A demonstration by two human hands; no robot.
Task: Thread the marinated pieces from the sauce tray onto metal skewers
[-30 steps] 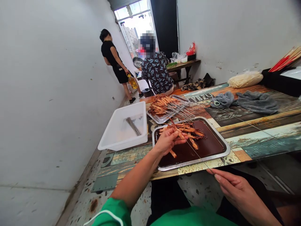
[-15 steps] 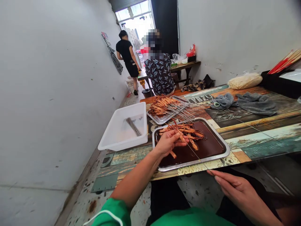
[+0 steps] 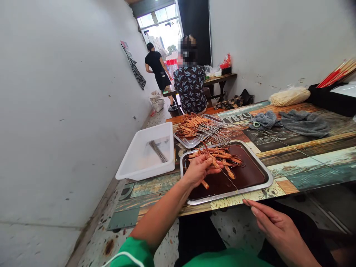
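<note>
Above a metal tray (image 3: 269, 181) of dark brown sauce, my left hand (image 3: 198, 170) pinches a reddish-brown marinated meat piece (image 3: 214, 161) with a thin, stringy end. A thin metal skewer (image 3: 233, 183) runs from that piece down to my right hand (image 3: 275, 224), whose fingers are closed on its near end. The skewer's tip is hidden at the left fingers. More loose meat pieces (image 3: 228, 171) lie in the sauce around my left hand. Behind, skewered pieces (image 3: 191, 126) are heaped on a second metal tray (image 3: 188, 144), their bare skewers (image 3: 219, 129) pointing right.
A white plastic tub (image 3: 139, 173) with several metal skewers (image 3: 158, 151) stands at the left. Grey cloths (image 3: 303, 122), a bagged bundle (image 3: 289, 96) and a black box (image 3: 322, 97) lie to the right. One person (image 3: 190, 87) sits ahead; another (image 3: 158, 68) stands by the doorway.
The right hand has shifted slightly left and up along with the skewer's end. My left hand stays in place. The standing person has moved farther toward the doorway.
</note>
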